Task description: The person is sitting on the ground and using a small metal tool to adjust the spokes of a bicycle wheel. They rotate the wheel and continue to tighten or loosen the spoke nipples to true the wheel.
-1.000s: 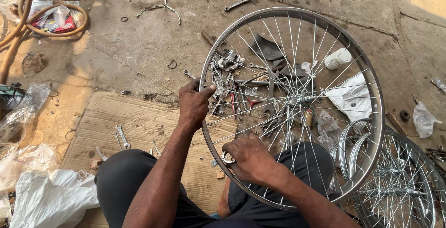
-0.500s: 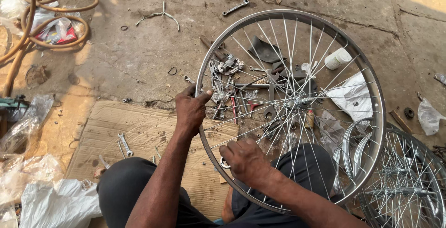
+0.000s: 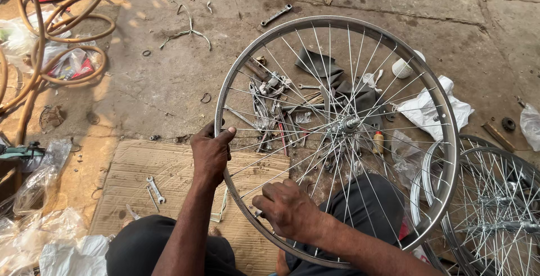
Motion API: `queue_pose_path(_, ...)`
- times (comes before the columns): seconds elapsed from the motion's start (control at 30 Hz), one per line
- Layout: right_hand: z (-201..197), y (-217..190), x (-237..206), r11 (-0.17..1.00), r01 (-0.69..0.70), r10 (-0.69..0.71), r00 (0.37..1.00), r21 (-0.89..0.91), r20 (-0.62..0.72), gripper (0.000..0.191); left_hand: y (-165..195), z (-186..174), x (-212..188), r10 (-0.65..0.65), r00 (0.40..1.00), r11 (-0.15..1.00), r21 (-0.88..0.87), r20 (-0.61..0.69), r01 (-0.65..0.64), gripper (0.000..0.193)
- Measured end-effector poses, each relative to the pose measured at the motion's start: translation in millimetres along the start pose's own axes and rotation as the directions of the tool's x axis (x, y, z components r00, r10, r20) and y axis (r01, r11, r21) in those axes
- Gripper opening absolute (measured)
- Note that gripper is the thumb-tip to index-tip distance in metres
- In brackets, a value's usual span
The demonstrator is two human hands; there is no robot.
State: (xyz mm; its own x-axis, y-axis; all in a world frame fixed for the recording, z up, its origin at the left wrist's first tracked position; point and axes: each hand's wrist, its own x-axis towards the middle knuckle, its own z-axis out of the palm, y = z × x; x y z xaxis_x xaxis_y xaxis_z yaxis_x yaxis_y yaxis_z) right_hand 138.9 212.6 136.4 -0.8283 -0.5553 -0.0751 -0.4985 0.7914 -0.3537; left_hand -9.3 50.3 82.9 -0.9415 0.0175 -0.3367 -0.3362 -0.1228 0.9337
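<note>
Cracked concrete floor (image 3: 157, 85): we steady the spoked bicycle wheel (image 3: 337, 124) above our lap, left hand (image 3: 211, 152) grasping its rim, right hand (image 3: 287, 208) pinching a spoke nipple; wrenches (image 3: 153, 189) lie left of the wheel.

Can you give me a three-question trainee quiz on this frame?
1. True or false: the left hand grips the rim of the spoked bicycle wheel.
2. Where is the right hand? A) on the hub B) at the wheel's lower rim, by the spokes C) on the orange hose
3. What lies on the cardboard sheet left of the left arm?

Key: 1 true; 2 B; 3 a small spanner.
</note>
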Motion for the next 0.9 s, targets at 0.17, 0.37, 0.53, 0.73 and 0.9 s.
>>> queue_pose_path(0.17, -12, 18, -1, 0.960, -0.072, 0.016, 0.979, 0.272, 0.203, 0.018, 8, -4, -8, -0.015, 1.000, 1.000, -0.023, -0.011, 0.015, 0.048)
queue_pose_path(0.37, -38, 22, 10, 0.966, 0.183, -0.084, 0.889, 0.181, -0.450, 0.014, 26, 0, -7, 0.023, 1.000, 0.999, 0.028, -0.008, -0.023, 0.054)
queue_pose_path(0.53, -35, 16, 17, 0.981, -0.028, 0.056, 0.988, 0.192, -0.146, 0.015, 41, 2, -8, 0.083, 0.994, 0.983, 0.159, 0.071, -0.094, 0.051)
queue_pose_path(0.73, -18, 18, 26, 0.943, -0.053, 0.076, 0.996, 0.328, -0.057, 0.020, 43, 10, 31, -0.053, 0.990, 0.981, 0.194, 0.129, 0.028, 0.041)
queue_pose_path(0.9, -4, 20, 41, 0.873, -0.281, 0.233, 0.958, 0.398, 0.166, 0.019, 16, 15, 53, -0.038, 0.994, 0.949, 0.315, 0.105, 0.003, 0.039)
